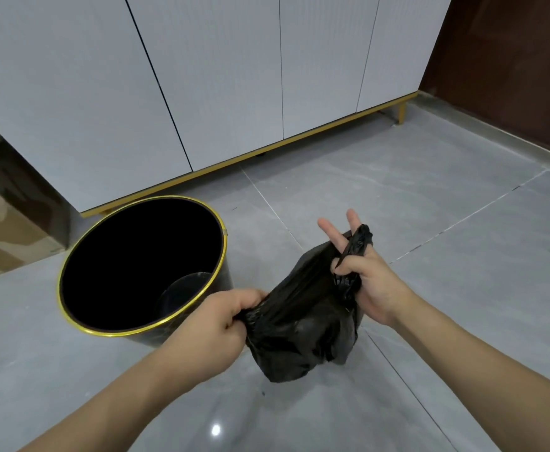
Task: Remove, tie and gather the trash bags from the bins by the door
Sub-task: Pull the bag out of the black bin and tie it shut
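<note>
We see the trash bag (pixel 303 321) held above the floor, just right of the bin (pixel 143 265). Left hand (pixel 216 324) pinches one corner; right hand (pixel 363 282) grips the other, two fingers spread. Risk: thin plastic slips, knot fails, contents spill.

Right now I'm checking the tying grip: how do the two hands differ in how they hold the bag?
The left hand grips one bunched corner of the bag in a closed fist; the right hand has the other end wound around it, with two fingers stretched out straight. The left hand sits lower, beside the bin; the right is higher, away from it. Both hold the same black bag.
</note>
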{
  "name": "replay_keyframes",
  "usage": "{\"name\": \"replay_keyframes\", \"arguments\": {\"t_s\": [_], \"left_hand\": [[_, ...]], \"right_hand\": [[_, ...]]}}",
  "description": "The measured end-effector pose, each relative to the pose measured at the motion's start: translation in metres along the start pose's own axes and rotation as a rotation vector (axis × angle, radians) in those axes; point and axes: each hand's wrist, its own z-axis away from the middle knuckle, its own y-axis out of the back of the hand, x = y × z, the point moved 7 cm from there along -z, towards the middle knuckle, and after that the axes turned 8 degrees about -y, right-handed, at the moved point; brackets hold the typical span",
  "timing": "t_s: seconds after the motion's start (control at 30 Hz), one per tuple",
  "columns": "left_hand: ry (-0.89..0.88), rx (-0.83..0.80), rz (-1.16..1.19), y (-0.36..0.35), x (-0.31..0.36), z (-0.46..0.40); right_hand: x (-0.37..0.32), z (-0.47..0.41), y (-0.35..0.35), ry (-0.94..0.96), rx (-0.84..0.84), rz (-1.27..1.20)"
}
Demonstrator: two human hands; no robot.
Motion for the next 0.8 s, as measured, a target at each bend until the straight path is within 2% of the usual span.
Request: {"name": "replay_keyframes", "arguments": {"t_s": [0.03,0.1,0.17,0.2,0.27,0.33,0.4,0.5,0.6,0.7,0.8], "left_hand": [[0.043,-0.036,0.087,-0.003,-0.002,0.0],[-0.002,-0.088,0.004,-0.004,-0.001,0.0],[-0.196,-0.154,-0.391,-0.005,0.019,-0.002],[-0.303,-0.19,-0.606,-0.009,0.027,-0.002],[-0.381,-0.223,-0.844,-0.017,0.031,-0.002],[-0.35,-0.211,-0.882,-0.018,0.03,-0.002],[-0.283,-0.146,-0.853,-0.011,0.024,-0.003],[-0.183,-0.03,-0.861,0.0,0.016,-0.001],[-0.071,0.002,-0.887,0.006,0.008,-0.002],[0.094,-0.035,-0.879,0.007,0.0,-0.004],[0.157,-0.057,-0.823,0.002,0.002,-0.01]], "right_hand": [[0.0,-0.002,0.0,-0.012,0.016,0.014],[0.002,-0.006,-0.001,-0.038,0.042,0.039],[-0.001,-0.009,-0.002,-0.011,0.058,0.173],[-0.003,-0.009,-0.002,0.023,0.056,0.29],[-0.006,-0.007,-0.009,0.08,-0.02,0.623],[0.004,-0.005,-0.017,0.035,-0.142,1.041],[0.014,-0.005,-0.014,-0.061,-0.18,1.272],[0.021,-0.008,0.001,-0.158,-0.097,1.297],[0.021,-0.008,0.009,-0.209,-0.09,1.249],[0.015,-0.004,0.014,-0.282,-0.09,1.057],[0.006,0.0,0.019,-0.327,-0.057,0.775]]}}
